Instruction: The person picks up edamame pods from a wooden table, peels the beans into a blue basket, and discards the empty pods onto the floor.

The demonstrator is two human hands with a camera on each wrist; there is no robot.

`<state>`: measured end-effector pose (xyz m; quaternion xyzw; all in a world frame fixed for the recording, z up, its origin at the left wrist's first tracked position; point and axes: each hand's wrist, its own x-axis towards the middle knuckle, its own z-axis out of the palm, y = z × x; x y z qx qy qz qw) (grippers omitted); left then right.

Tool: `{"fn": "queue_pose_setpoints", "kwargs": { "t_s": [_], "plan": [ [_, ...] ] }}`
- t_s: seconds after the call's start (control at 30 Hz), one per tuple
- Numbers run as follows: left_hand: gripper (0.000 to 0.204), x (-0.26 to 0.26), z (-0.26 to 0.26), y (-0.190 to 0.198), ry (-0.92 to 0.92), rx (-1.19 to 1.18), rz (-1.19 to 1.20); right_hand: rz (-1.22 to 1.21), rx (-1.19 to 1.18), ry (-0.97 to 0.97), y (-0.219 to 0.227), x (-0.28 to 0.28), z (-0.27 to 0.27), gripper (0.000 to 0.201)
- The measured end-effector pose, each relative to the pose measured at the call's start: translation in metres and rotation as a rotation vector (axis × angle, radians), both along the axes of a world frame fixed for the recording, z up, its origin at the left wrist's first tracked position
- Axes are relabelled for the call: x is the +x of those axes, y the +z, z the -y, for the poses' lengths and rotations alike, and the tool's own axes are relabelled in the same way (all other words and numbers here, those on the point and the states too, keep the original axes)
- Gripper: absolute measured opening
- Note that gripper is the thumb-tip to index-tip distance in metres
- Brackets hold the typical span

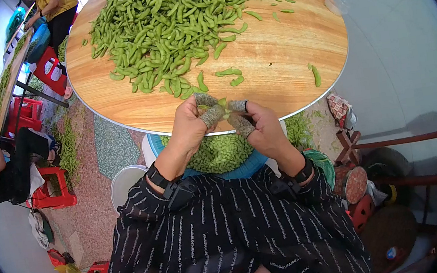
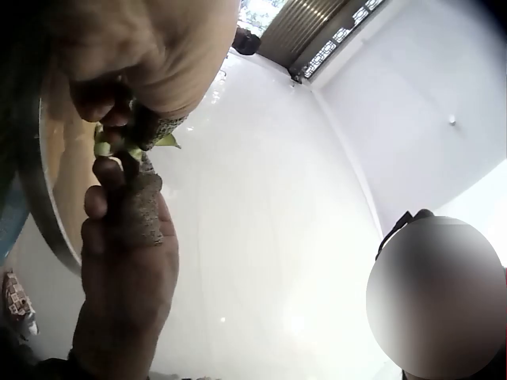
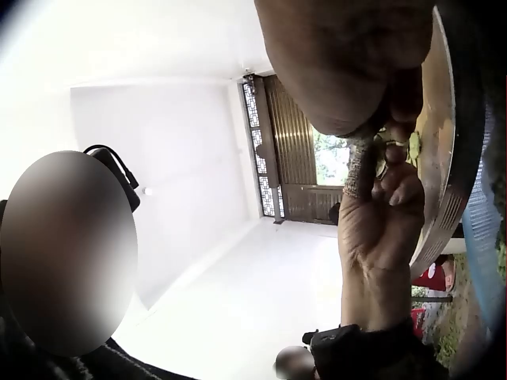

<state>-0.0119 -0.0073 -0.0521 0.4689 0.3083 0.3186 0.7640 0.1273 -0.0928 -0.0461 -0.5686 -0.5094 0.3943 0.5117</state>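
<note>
Both hands meet at the near edge of a round wooden table [image 1: 284, 46]. My left hand [image 1: 208, 109] and right hand [image 1: 237, 113] wear grey fabric finger guards and together pinch one green edamame pod [image 1: 222, 103] between thumbs and fingers. In the left wrist view the pod [image 2: 111, 146] sits between the left hand [image 2: 131, 111] above and the right hand [image 2: 127, 261] below. The right wrist view shows the pod [image 3: 412, 146] by the table rim, pinched by the right hand [image 3: 388, 119], with the left hand [image 3: 380, 222] under it. A big heap of pods [image 1: 172, 22] covers the table's far half.
A blue basin [image 1: 249, 168] full of green pods stands under the table's edge in front of me. A white bucket [image 1: 126, 183] is to its left. Loose pods [image 1: 315, 74] lie on the table. Red stools [image 1: 51, 192], seated people and another pod-covered table [image 1: 5, 89] are at the left.
</note>
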Motion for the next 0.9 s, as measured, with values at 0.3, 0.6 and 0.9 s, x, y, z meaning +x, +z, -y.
{"fn": "queue_pose_setpoints", "kwargs": {
  "t_s": [0.3,0.6,0.9],
  "plan": [
    [0.015,-0.002,-0.002,-0.002,-0.078,-0.026,-0.004,0.145,0.037,0.031,0.013,-0.004,0.001,0.017],
    [0.023,-0.004,-0.005,-0.017,-0.134,0.198,-0.018,0.057,0.043,0.012,0.008,-0.004,-0.003,0.014],
    [0.034,-0.009,0.012,0.012,0.047,0.827,-0.437,0.768,0.239,-0.08,0.014,-0.013,-0.004,0.025]
  ]
}}
